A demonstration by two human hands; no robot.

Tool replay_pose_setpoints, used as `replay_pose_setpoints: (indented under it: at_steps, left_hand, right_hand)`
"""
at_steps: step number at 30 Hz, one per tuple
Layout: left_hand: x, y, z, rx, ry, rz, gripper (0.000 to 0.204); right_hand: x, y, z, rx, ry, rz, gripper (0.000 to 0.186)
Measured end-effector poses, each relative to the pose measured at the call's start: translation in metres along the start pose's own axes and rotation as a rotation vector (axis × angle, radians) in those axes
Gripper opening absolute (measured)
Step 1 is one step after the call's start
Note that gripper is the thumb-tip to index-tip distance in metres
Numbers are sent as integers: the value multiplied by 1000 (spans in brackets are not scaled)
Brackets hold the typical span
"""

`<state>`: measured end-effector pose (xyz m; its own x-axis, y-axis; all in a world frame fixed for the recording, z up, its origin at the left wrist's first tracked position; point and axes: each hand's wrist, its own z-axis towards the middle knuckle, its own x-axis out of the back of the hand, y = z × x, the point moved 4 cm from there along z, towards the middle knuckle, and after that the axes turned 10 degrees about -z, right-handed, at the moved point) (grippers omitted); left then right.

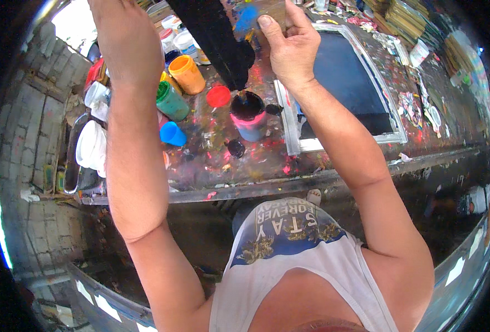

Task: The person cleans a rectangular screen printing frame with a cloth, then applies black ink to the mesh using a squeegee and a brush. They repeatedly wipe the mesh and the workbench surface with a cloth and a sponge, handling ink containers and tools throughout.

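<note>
My left hand (127,39) is raised at the upper left, its fingers hidden or out of frame. My right hand (292,52) is closed on a paint-smeared flat tool (246,19) with blue and yellow patches, thumb on its face. Beside it, a long black-coated piece (206,36) slants down over an open pink-and-grey tub (247,127) with black paint inside. Right of the tub lies a framed screen (349,83) with a dark mesh, partly behind my right forearm.
A paint-spattered table (261,169) holds orange (188,77) and green (172,108) containers, a blue cup (172,134), white tubs (91,144) and a red lid (218,97). Scraps (413,105) and stacked boards (400,22) are at the right. A block wall (40,127) is at the left.
</note>
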<state>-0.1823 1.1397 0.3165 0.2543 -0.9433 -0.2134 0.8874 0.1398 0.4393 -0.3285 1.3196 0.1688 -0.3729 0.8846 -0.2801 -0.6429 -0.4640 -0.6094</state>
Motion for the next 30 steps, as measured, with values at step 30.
replay_pose_setpoints:
  at_steps: [30]
  left_hand:
    - [-49, -44, -327, 138, -732, 829, 50]
  right_hand:
    - [179, -45, 99, 127, 283, -252, 24]
